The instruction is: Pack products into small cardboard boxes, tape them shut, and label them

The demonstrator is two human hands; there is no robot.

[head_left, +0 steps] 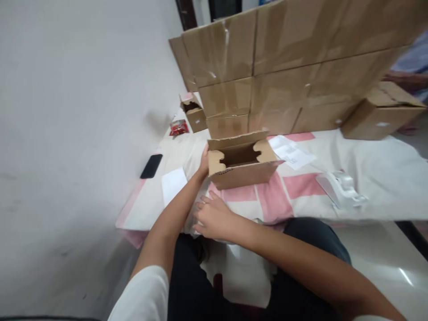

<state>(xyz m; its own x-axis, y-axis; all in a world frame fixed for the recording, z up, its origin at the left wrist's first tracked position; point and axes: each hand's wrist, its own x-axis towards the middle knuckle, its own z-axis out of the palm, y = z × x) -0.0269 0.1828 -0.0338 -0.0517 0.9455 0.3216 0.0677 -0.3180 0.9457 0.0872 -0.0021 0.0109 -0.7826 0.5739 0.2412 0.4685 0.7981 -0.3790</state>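
An open cardboard box (244, 175) stands on the cloth-covered table in front of me, its flaps raised and its inside dark. At its left end is my left hand (203, 164), pressed against the side, with the fingers partly hidden behind the cardboard. My right hand (214, 216) rests at the table's front edge, below the box's near left corner and apart from it. Its fingers are spread over the cloth, and I see nothing held in them.
Stacked taped cartons (284, 76) form a wall behind. A smaller open box (196, 118), red packet (179, 127), phone (151, 166) and white paper (174, 184) lie left. Printed sheets (291, 151), a white tape dispenser (341, 189) and another carton (381, 113) are right.
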